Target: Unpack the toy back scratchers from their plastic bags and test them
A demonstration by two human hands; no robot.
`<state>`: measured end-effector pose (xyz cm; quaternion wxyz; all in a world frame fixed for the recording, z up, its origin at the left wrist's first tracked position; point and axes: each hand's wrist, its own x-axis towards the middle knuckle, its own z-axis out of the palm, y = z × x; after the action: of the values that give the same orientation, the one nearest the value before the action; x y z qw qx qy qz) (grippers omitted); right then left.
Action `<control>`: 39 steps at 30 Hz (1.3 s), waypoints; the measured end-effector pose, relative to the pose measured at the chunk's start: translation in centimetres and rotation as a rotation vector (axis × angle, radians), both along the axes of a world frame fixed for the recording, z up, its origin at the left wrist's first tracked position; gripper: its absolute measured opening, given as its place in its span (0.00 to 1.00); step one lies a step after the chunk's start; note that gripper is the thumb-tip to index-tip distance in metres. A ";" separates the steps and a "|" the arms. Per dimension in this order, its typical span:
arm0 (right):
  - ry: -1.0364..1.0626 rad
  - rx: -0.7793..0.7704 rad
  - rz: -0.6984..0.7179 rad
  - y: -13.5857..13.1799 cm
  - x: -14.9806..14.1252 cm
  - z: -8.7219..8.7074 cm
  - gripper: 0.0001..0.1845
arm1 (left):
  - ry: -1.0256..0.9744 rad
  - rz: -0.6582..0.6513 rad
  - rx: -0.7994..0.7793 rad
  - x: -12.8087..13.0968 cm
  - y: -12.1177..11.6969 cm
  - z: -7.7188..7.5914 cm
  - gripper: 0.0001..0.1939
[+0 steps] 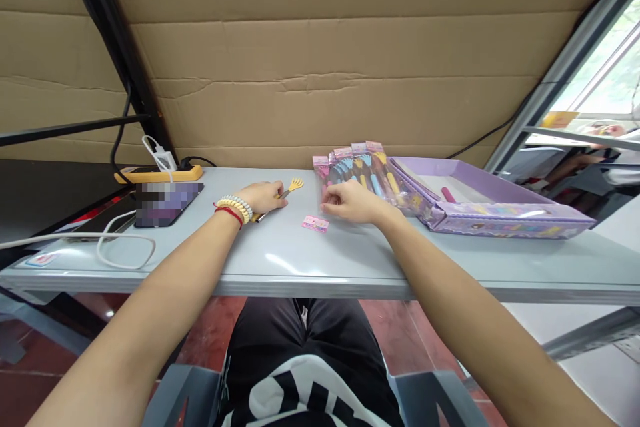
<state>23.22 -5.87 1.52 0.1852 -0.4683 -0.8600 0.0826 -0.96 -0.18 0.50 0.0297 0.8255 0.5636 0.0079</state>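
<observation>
My left hand (pixel 263 198) is closed around a yellow back scratcher (pixel 295 185) whose fork-like head and a bit of thin metal shaft stick out past my fingers. The other end of its handle shows under my palm. A small pink card (pixel 315 223) lies flat on the desk between my hands. My right hand (pixel 350 202) is pinched beside the near edge of several bagged back scratchers (pixel 373 173), pink, blue and yellow under clear plastic. Whatever its fingertips hold is too small or see-through to make out.
To the right stands an open purple box (pixel 510 220) with a pink piece (pixel 448 195) inside. At the left lie a phone (pixel 170 205), a white cable (pixel 125 265) and an orange power strip (pixel 160 175). Cardboard (pixel 320 87) walls the back of the grey desk (pixel 300 267).
</observation>
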 end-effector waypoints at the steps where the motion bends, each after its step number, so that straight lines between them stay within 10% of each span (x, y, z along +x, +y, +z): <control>1: 0.000 -0.001 0.000 0.0 0.0 0.0 0.09 | 0.001 -0.010 0.001 0.0 0.0 0.0 0.23; 21: 0.035 0.015 0.025 0.1 0.1 -0.1 0.09 | -0.175 -0.077 0.155 1.9 -0.4 -0.2 0.23; 30: 0.144 0.061 0.053 0.5 0.4 -0.6 0.35 | -0.448 -0.373 0.189 3.2 -2.5 0.8 0.17; 39: 0.170 0.114 0.046 0.4 0.2 -0.5 0.24 | -0.454 -0.301 0.195 3.4 -2.7 0.7 0.16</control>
<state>23.45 -5.44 1.04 0.2817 -0.4283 -0.8551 0.0773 2.44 -2.93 1.24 0.0761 0.8760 0.4102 0.2420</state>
